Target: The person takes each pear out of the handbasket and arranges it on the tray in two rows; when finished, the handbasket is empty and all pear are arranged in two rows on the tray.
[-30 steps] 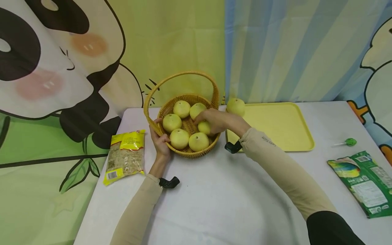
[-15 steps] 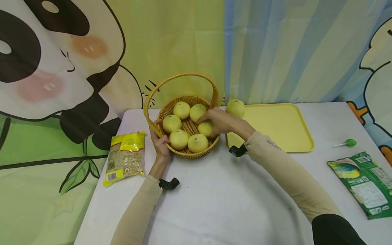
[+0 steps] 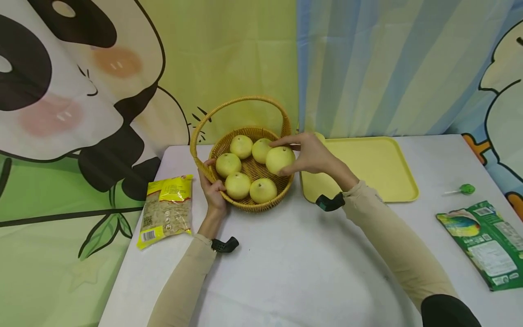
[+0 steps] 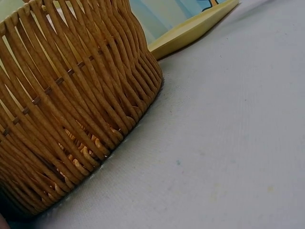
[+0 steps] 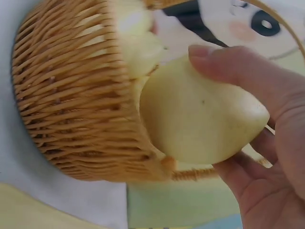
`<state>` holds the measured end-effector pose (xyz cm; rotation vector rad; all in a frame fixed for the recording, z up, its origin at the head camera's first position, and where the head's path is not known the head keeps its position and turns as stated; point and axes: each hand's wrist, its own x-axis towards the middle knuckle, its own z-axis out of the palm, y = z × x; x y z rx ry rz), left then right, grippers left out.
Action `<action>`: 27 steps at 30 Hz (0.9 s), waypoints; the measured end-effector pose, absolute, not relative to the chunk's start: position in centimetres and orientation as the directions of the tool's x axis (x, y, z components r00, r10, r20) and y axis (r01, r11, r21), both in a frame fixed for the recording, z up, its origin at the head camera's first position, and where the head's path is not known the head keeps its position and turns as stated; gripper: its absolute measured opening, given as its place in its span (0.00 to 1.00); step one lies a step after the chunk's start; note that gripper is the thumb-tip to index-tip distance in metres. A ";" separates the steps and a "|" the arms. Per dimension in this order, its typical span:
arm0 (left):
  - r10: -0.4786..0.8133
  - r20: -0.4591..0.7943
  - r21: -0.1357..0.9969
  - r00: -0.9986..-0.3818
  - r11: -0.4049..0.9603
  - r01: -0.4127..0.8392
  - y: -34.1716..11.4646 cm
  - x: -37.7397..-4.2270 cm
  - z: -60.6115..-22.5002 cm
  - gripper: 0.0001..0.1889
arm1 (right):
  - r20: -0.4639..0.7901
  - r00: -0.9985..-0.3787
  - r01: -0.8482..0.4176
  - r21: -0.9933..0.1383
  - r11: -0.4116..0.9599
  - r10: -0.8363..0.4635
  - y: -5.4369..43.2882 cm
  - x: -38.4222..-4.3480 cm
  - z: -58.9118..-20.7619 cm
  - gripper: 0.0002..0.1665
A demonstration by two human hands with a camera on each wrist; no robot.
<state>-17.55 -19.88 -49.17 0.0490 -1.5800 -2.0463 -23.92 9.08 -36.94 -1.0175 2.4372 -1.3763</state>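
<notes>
In the head view, my right hand (image 3: 316, 153) holds a pale yellow pear (image 3: 280, 160) between thumb and fingers, at the right rim of the wicker basket (image 3: 256, 208). The right wrist view shows this pear (image 5: 200, 114) raised at the rim, my thumb on one side and fingers on the other. Several similar pears (image 3: 238, 185) lie inside the basket. My left hand (image 3: 214, 194) grips the basket's left side, its thumb near the rim. Only the woven wall (image 4: 71, 95) fills the left wrist view, with the left hand almost wholly out of frame.
A yellow tray (image 3: 367, 170) lies right of the basket, with another pear (image 3: 320, 136) at its far left corner, mostly hidden behind my right hand. A yellow bag (image 3: 166, 211) lies at left. At right are a green lollipop (image 3: 467, 189) and a green pouch (image 3: 486, 245).
My right hand has lifted the pear from inside the basket up to the right rim, moving rightward. My left hand has stayed on the basket.
</notes>
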 end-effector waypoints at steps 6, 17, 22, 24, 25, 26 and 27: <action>-0.449 0.290 0.899 -0.845 -0.174 0.401 -19.9 -17.5 -49.0 0.42 | 0.212 -0.852 -0.355 -0.906 0.231 -0.480 11.6 -23.7 -36.9 0.39; -0.457 0.287 0.896 -0.842 -0.182 0.404 -19.7 -17.4 -48.9 0.44 | 0.239 -0.927 -0.286 -0.949 0.135 -0.289 17.1 -25.3 -38.5 0.34; -0.450 0.288 0.900 -0.845 -0.173 0.399 -19.6 -17.3 -48.9 0.43 | 0.222 -0.952 -0.256 -0.955 0.150 -0.213 19.5 -26.3 -38.9 0.33; -0.449 0.288 0.902 -0.846 -0.170 0.397 -19.6 -17.3 -48.9 0.43 | 0.208 -0.958 -0.240 -0.957 0.160 -0.195 20.3 -26.7 -39.1 0.33; -0.448 0.289 0.901 -0.846 -0.171 0.399 -19.6 -17.3 -48.9 0.43 | 0.199 -0.962 -0.233 -0.956 0.178 -0.188 20.7 -26.9 -39.2 0.33; -0.449 0.290 0.900 -0.845 -0.172 0.400 -19.6 -17.3 -49.0 0.43 | 0.191 -0.965 -0.226 -0.954 0.197 -0.180 21.0 -27.1 -39.3 0.34; -0.450 0.292 0.899 -0.844 -0.172 0.402 -19.6 -17.4 -49.0 0.42 | 0.180 -0.968 -0.216 -0.952 0.215 -0.172 21.3 -27.3 -39.4 0.34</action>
